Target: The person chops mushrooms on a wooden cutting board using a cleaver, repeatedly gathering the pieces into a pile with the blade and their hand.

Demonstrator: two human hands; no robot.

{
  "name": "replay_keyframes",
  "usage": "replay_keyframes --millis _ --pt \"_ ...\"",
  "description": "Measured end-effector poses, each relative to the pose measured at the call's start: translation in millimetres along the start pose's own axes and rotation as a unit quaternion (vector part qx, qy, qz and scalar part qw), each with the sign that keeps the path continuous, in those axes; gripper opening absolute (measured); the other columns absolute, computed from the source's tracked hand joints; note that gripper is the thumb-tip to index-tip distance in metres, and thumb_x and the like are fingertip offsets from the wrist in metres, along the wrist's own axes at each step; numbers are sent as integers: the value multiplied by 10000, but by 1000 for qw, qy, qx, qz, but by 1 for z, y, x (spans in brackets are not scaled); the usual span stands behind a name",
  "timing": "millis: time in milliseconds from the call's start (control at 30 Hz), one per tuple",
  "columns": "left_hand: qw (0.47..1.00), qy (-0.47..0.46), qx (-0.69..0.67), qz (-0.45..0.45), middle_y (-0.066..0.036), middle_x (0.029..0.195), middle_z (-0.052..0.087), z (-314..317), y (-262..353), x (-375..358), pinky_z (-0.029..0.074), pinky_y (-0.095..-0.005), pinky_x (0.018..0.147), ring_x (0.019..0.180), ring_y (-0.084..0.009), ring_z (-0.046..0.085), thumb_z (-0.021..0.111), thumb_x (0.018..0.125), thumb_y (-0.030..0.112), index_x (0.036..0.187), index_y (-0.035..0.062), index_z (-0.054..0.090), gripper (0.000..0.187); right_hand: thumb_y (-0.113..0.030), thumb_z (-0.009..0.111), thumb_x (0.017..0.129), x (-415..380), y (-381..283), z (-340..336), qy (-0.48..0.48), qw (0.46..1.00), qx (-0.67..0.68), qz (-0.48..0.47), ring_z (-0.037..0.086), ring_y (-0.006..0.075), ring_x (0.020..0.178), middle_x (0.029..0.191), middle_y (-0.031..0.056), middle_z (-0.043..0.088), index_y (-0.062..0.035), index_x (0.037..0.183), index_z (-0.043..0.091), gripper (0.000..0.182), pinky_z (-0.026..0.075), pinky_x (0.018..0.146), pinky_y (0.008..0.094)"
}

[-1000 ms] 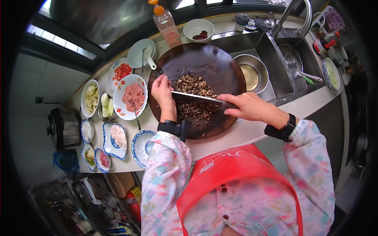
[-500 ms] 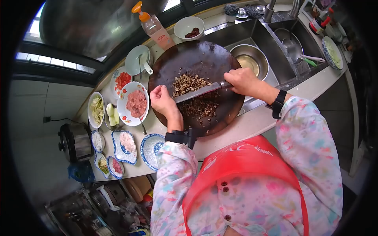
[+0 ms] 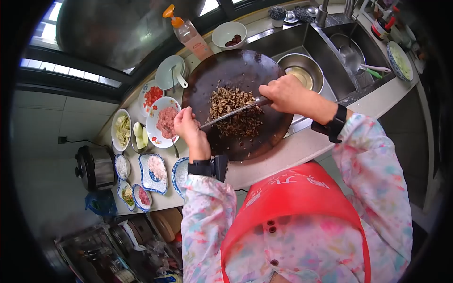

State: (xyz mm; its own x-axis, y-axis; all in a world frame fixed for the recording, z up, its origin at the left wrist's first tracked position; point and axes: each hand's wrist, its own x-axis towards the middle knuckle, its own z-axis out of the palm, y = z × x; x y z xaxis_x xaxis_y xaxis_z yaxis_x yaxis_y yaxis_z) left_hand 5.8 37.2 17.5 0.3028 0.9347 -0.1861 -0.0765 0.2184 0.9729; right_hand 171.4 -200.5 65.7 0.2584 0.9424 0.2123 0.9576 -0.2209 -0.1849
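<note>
My right hand [image 3: 289, 96] is wrapped round the handle of a cleaver [image 3: 231, 113], whose blade slants across a round dark chopping board [image 3: 269, 129]. At the blade's far end is my left hand [image 3: 190, 128], its fingers pinched together against the tip. Beneath and on both sides of the blade lies a heap of finely chopped brown pieces, like mushroom [image 3: 231, 100]. The blade stands edge down, so only a thin strip of it shows.
Left of the board are a bowl of minced meat [image 3: 166, 120], chopped red pieces [image 3: 152, 95] and several small dishes. A soap bottle [image 3: 196, 45] and a bowl of dates [image 3: 230, 33] stand behind. A metal basin [image 3: 318, 78] sits by the sink [image 3: 316, 47] at right.
Both hands have shifted slightly left with the cleaver, and its blade has turned more edge-on. The chopped heap looks more gathered together. The whole view has tilted a little.
</note>
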Motion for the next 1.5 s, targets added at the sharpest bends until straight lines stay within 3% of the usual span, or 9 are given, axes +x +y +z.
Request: replay_keyframes --millis 200,400,567,667,833,933,1000,1200,1500 --pt "972 89 95 194 -16 718 560 10 -34 -25 410 -201 545 607 -74 510 651 792 73 869 1 545 149 -158 643 663 -35 6 51 6 999 -7 31 639 278 622 664 107 617 -97 781 563 156 501 541 384" --pt "1000 3 -15 -2 -16 695 550 -7 -4 -12 339 -180 424 520 -70 475 649 788 68 855 39 547 125 -170 643 665 -3 -13 -10 -24 1000 -19 9 641 278 642 676 98 629 -93 778 574 153 503 585 390" --pt "967 51 114 224 -35 705 569 14 -34 -18 422 -217 531 600 -73 515 652 792 83 880 -6 569 150 -149 623 640 -28 1 36 -44 996 -18 70 624 319 623 649 130 617 -85 727 557 126 474 555 424" --pt "999 -41 -3 18 -56 736 586 4 -21 1 428 -213 504 587 -99 536 607 834 96 921 -7 549 147 -170 605 653 -16 3 17 -60 993 0 106 617 350 663 660 164 613 -75 744 565 137 472 591 459" --pt "988 17 54 147 -74 838 623 -4 -34 -23 471 -248 650 728 -130 585 498 920 166 949 15 571 170 -205 595 667 -26 -6 1 -72 974 86 198 617 364 761 741 179 631 -67 816 601 204 479 664 449" --pt "913 -38 252 319 -137 970 607 28 -29 -89 437 -351 847 919 -276 573 491 904 142 1052 -2 576 224 -149 601 663 -40 -5 19 -53 918 308 245 597 278 598 668 150 593 -17 820 542 214 470 545 384" --pt "822 -122 301 467 -148 1076 556 43 -40 -106 369 -419 952 1070 -341 503 535 843 75 1030 31 550 193 -95 621 686 -41 -16 14 -149 744 543 360 495 154 424 591 67 524 -36 855 513 209 387 374 305" --pt "706 -197 397 552 -109 1042 494 53 -40 -98 295 -495 996 1132 -324 439 568 830 163 972 84 513 172 -45 594 709 -60 -25 -4 -184 633 645 388 430 92 361 568 24 476 -36 896 482 218 332 311 248" --pt "785 -83 440 429 -111 925 562 34 -41 -28 405 -415 821 913 -305 514 541 831 80 889 42 537 69 -93 608 652 -86 7 -40 -125 768 489 394 487 142 421 622 66 515 -7 969 552 333 371 385 275"
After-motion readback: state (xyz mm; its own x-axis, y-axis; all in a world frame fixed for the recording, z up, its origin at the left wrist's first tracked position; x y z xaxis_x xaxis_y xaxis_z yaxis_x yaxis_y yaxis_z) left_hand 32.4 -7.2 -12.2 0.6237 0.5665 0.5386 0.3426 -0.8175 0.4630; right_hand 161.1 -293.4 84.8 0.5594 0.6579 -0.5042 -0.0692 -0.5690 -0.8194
